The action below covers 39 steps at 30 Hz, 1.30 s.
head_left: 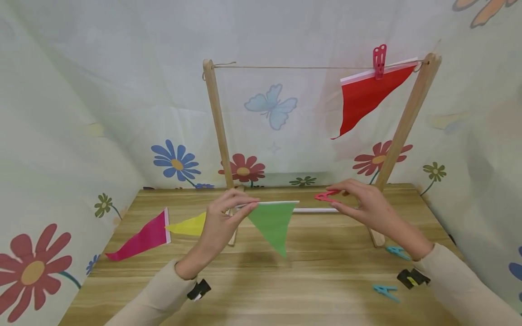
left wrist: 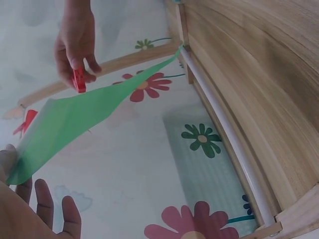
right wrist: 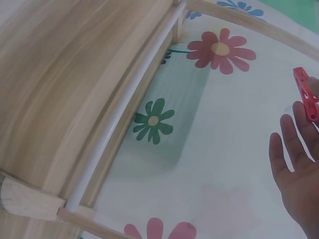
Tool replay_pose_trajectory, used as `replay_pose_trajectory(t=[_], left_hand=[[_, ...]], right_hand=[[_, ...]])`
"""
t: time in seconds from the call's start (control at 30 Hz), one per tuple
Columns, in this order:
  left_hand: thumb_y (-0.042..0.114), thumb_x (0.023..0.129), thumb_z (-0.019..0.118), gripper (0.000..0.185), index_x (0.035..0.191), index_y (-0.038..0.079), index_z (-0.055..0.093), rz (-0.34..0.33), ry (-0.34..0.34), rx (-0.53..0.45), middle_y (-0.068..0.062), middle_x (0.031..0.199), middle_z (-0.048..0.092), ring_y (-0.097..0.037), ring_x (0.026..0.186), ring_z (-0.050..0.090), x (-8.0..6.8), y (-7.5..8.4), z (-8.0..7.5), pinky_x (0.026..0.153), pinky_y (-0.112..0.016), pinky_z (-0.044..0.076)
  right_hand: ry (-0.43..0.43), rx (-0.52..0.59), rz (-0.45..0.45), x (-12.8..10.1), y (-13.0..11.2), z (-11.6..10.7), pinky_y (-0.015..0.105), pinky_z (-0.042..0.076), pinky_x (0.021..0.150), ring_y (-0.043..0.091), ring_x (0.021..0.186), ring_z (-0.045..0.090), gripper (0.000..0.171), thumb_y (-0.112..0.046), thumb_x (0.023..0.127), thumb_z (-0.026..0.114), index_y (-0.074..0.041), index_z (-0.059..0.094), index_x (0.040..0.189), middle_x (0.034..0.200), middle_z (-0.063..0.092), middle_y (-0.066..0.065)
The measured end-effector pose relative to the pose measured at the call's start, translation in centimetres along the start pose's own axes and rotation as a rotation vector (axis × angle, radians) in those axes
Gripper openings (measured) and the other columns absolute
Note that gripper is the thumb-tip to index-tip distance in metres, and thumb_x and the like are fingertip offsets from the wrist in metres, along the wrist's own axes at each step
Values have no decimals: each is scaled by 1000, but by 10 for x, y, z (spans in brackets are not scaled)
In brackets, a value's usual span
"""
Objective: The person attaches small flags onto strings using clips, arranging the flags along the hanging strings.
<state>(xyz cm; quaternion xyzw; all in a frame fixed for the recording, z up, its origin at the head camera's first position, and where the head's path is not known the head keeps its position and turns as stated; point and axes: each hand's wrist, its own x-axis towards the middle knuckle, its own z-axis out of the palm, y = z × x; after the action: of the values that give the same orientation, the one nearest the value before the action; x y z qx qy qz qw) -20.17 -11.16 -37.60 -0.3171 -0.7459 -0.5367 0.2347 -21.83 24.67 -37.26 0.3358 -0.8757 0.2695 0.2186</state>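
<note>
My left hand [head_left: 228, 213] pinches the top edge of a green triangular flag [head_left: 272, 222] and holds it up above the wooden table [head_left: 261, 276]. In the left wrist view the green flag [left wrist: 75, 119] stretches away from my fingers [left wrist: 45, 204]. My right hand [head_left: 360, 201] holds a red clothespin [head_left: 325, 196] just right of the flag; the clothespin [right wrist: 305, 99] sits at my fingertips in the right wrist view. A wooden frame [head_left: 218, 122] with a string [head_left: 285, 68] stands behind, and a red flag [head_left: 364, 97] hangs on it under a pink clip [head_left: 379, 59].
A pink flag [head_left: 140, 239] and a yellow flag [head_left: 189, 225] lie on the table at the left. Teal clothespins [head_left: 385, 292] lie at the right front. A white rod [head_left: 314, 210] runs along the frame's base. Flower-printed cloth walls surround the table.
</note>
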Motion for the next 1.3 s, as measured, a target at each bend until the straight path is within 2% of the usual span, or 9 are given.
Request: replay_pose_trajectory(t=[0.13,0.27,0.43,0.77,1.1,1.3], left_hand=[[-2,87,76,15,100,5,80,4,1,0,-5,97,73,-17,93,65,0,0,3,81,-20,50],[-3,87,76,15,100,4,80,6,5,-8,-6,98,73,-17,94,65,0,1,4,80,-20,50],[0,89,76,13,101,4,80,-1,14,-15,-4,97,73,-16,91,64,2,3,2,74,-20,48],[0,89,76,13,101,4,80,3,8,-14,-3,97,72,-16,92,64,3,4,-1,78,-21,50],[-1,90,74,13,101,3,79,11,5,-24,-5,95,71,-15,90,64,6,8,-4,74,-21,50],[-2,90,74,14,101,4,80,19,4,-30,-4,96,71,-16,92,63,9,8,-5,78,-22,50]], right_hand=[[6,-5,-7,2,-1,0,35,59,79,14,97,67,38,-11,82,85,-13,72,117,111,73,-4],[5,-2,-12,4,-3,-2,32,58,79,10,96,65,35,-11,83,84,-15,72,115,109,72,-7],[5,-7,-28,9,-6,-2,38,59,78,16,92,68,34,-12,82,84,-13,73,114,105,73,-5],[22,-62,-85,25,-7,-10,45,60,80,24,96,74,38,-13,81,86,-3,73,116,107,76,7],[34,-62,-90,34,-11,-16,44,60,78,22,97,74,41,-11,79,86,-7,73,118,107,77,4],[52,-92,-103,40,-12,-23,43,61,78,22,96,74,45,-11,77,88,-7,73,119,107,76,4]])
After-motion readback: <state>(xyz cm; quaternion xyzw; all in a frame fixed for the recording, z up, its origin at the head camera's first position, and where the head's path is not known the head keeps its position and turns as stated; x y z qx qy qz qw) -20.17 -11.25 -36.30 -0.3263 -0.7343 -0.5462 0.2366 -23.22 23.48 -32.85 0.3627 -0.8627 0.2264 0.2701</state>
